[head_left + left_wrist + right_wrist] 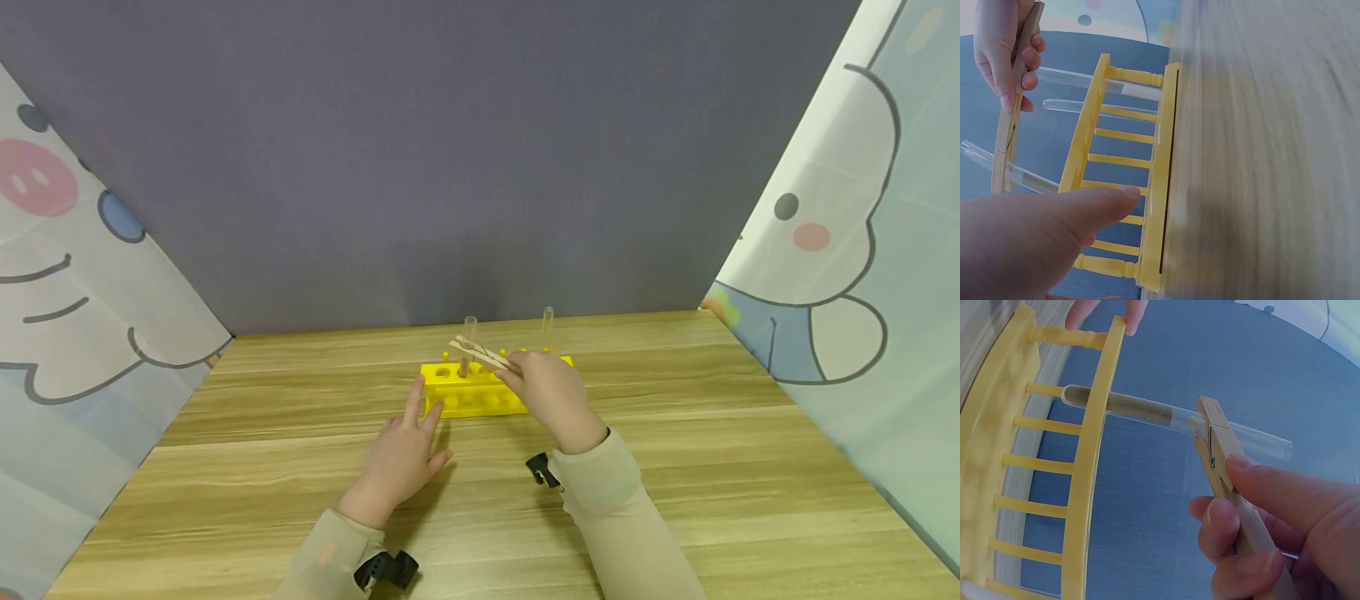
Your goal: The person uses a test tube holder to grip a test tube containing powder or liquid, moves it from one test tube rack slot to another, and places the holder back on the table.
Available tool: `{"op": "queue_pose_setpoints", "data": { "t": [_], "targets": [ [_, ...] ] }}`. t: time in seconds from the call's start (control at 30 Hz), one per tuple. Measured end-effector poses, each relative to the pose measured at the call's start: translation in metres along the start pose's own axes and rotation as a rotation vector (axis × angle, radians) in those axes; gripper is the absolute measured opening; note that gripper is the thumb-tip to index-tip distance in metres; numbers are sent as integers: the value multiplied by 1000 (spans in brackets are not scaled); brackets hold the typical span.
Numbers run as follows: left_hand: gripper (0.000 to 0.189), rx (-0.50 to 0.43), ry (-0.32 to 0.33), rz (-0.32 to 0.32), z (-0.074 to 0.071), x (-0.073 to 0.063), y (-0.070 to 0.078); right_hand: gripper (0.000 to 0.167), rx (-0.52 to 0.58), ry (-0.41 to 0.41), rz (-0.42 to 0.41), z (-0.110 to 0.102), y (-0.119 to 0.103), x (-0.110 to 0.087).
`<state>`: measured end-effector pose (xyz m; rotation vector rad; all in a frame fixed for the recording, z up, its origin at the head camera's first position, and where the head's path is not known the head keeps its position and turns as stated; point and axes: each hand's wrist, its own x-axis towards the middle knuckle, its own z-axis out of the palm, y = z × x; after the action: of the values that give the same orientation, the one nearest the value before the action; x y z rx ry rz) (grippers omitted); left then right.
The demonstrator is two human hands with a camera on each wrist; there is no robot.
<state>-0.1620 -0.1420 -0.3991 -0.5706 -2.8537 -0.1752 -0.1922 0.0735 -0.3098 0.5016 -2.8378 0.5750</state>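
A wooden test tube clamp (1225,447) is gripped in my right hand (551,392). Its jaws close around the upper part of a glass test tube (1141,411) holding brown, grainy material. The tube passes through a hole near the left end of the yellow test tube rack (450,377); its rounded bottom shows just under the top plate, above the base, in the right wrist view. My left hand (397,457) reaches the rack's left end, fingers extended, fingertips touching the top plate. Its thumb (1107,203) shows before the rack in the left wrist view.
Toward the rack's right end stands another test tube (547,329); the left wrist view shows two there, one with white contents (1141,92). The rack is on a wood-grain table (300,433), before a dark grey-blue panel (465,167). Cartoon-printed sheets (832,242) flank both sides.
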Motion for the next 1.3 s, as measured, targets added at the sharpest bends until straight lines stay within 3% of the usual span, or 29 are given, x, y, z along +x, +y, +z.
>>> {"op": "queue_pose_setpoints", "data": {
  "t": [0.6,1.3],
  "targets": [
    [71,-9,21,2,3,0,-1,32,-6,34,-1,-4,0,-2],
    [70,-26,43,9,3,-1,-1,20,45,71,-14,-18,1,-9]
  ]
}}
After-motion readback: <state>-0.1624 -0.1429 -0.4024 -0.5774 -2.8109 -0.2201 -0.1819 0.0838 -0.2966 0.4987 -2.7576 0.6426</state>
